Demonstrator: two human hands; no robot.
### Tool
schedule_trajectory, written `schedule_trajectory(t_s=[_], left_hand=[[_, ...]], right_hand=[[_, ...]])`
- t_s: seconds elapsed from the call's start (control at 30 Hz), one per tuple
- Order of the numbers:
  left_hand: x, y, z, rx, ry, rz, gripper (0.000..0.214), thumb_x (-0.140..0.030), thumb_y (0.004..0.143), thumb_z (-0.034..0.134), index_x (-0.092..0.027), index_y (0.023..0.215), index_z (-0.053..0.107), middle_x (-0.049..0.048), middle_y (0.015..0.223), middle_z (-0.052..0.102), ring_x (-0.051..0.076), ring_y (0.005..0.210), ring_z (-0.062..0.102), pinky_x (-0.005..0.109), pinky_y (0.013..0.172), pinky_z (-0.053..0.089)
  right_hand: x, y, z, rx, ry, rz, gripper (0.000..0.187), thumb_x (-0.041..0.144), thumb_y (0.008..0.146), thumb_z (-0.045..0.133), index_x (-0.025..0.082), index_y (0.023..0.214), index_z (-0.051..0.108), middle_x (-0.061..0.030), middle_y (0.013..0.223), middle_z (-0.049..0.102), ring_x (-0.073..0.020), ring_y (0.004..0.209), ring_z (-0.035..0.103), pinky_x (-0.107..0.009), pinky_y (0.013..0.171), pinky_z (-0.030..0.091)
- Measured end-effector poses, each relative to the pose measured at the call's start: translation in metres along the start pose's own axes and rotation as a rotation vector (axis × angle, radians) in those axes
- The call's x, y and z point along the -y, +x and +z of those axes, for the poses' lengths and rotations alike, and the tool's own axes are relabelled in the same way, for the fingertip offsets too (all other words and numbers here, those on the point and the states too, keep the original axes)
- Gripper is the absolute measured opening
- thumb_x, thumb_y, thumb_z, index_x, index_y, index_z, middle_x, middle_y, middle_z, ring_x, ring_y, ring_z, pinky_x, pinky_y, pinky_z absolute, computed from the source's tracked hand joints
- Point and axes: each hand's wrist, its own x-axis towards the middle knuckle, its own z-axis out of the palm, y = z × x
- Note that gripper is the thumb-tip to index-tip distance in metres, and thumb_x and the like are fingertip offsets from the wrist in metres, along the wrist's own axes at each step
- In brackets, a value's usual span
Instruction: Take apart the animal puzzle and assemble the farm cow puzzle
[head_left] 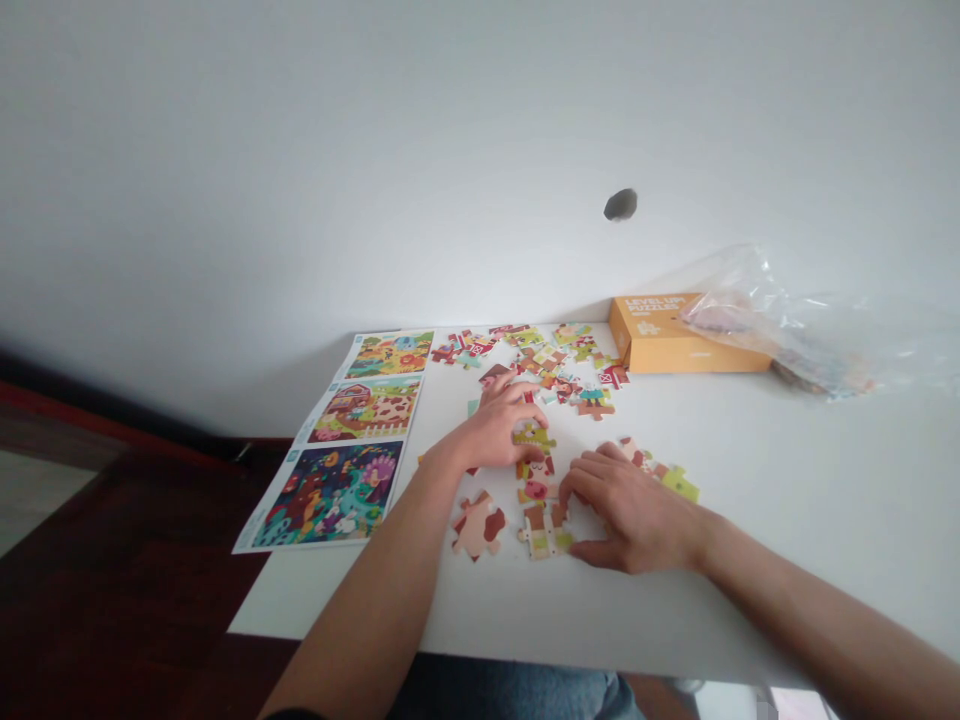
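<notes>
While our left arm (390, 570) reaches forward over the table (600, 620), our left hand (499, 430) arches palm-down, fingers bent over the green piece (533, 437) and thumb near the snout piece (538, 490); we cannot tell whether it pinches either. Our right forearm (810, 620) slants in from the lower right, and our right hand (634, 508) lies low, fingers curled, thumb stretched toward the brown-and-green piece (545, 532); whether it grips this one we cannot tell. These three pieces form a column running from beneath the left hand to beside the right, with the spotted piece (478, 527) just left of its lower end.
</notes>
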Motion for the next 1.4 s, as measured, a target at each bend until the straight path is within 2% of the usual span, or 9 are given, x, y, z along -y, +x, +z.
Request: schedule_trajectory(t_s=[0.47,0.53,0.7,0.8,0.93,1.07,1.2,1.3,1.4], left_hand=[[0.003,-0.002,-0.007,-0.042,-0.028,0.006,0.034,-0.050,0.069,0.080,-0.031,0.098,0.075,0.0039,0.144,0.047,0.038,0.145,0.017,0.059,0.117,0.020],[0.004,-0.003,-0.012,-0.160,-0.091,-0.017,0.029,-0.046,0.074,0.077,-0.029,0.097,0.075,0.0046,0.142,0.050,0.035,0.143,0.025,0.056,0.117,0.023],[0.010,-0.003,-0.021,-0.637,-0.419,-0.167,0.022,-0.039,0.090,0.057,-0.022,0.095,0.071,0.0070,0.126,0.062,0.026,0.124,0.052,0.047,0.108,0.041],[0.014,-0.002,-0.021,-0.744,-0.464,-0.249,0.020,-0.036,0.087,0.059,-0.020,0.081,0.069,0.0065,0.119,0.065,0.026,0.118,0.056,0.045,0.101,0.046],[0.011,0.001,-0.019,-0.703,-0.277,-0.256,0.019,-0.033,0.083,0.064,-0.020,0.070,0.070,0.0042,0.118,0.065,0.025,0.119,0.054,0.044,0.108,0.039],[0.003,0.002,-0.014,-0.486,-0.096,-0.163,0.012,-0.035,0.078,0.072,-0.024,0.075,0.074,0.0024,0.128,0.060,0.027,0.124,0.048,0.046,0.112,0.030],[0.003,0.001,-0.011,-0.370,-0.010,-0.132,0.015,-0.039,0.075,0.075,-0.027,0.083,0.076,0.0018,0.134,0.055,0.030,0.131,0.040,0.049,0.114,0.026],[0.006,0.002,-0.012,-0.449,0.012,-0.141,0.011,-0.036,0.080,0.070,-0.026,0.081,0.075,0.0017,0.131,0.057,0.027,0.129,0.043,0.047,0.114,0.027],[0.009,0.003,-0.012,-0.553,0.031,-0.202,0.011,-0.033,0.083,0.067,-0.025,0.080,0.074,0.0029,0.122,0.061,0.025,0.124,0.048,0.046,0.112,0.031]], right_hand=[[0.001,-0.003,-0.006,0.065,-0.028,-0.048,0.031,0.039,0.071,0.073,0.019,0.090,0.059,-0.0036,0.090,0.060,-0.0213,0.088,0.052,-0.038,0.086,0.030],[-0.002,-0.005,-0.011,0.077,-0.038,-0.050,0.030,0.039,0.071,0.073,0.020,0.089,0.060,-0.0038,0.089,0.060,-0.0217,0.088,0.053,-0.039,0.087,0.030],[-0.010,-0.008,-0.018,0.018,-0.046,-0.020,0.030,0.043,0.079,0.068,0.019,0.097,0.064,-0.0060,0.091,0.061,-0.0220,0.088,0.054,-0.040,0.086,0.031],[-0.006,-0.005,-0.015,-0.050,-0.040,-0.013,0.029,0.041,0.087,0.061,0.019,0.104,0.065,-0.0083,0.095,0.063,-0.0225,0.090,0.053,-0.040,0.086,0.032],[0.011,0.000,-0.003,-0.017,-0.037,-0.163,0.045,0.047,0.089,0.057,0.020,0.126,0.058,-0.0118,0.127,0.059,-0.0282,0.108,0.050,-0.045,0.092,0.030],[0.021,0.002,0.007,0.068,-0.054,-0.308,0.054,0.051,0.087,0.057,0.021,0.132,0.054,-0.0097,0.145,0.049,-0.0320,0.125,0.041,-0.049,0.101,0.025],[0.020,0.000,0.008,0.043,-0.068,-0.288,0.037,0.042,0.084,0.063,0.019,0.112,0.065,-0.0112,0.141,0.051,-0.0310,0.121,0.045,-0.048,0.099,0.029],[0.015,0.000,0.005,-0.017,-0.049,-0.283,0.030,0.040,0.084,0.062,0.019,0.105,0.067,-0.0119,0.127,0.060,-0.0266,0.107,0.053,-0.044,0.092,0.035],[-0.001,-0.001,-0.001,-0.145,-0.045,-0.163,0.022,0.032,0.092,0.053,0.019,0.101,0.068,-0.0091,0.095,0.068,-0.0206,0.086,0.058,-0.037,0.081,0.039]])
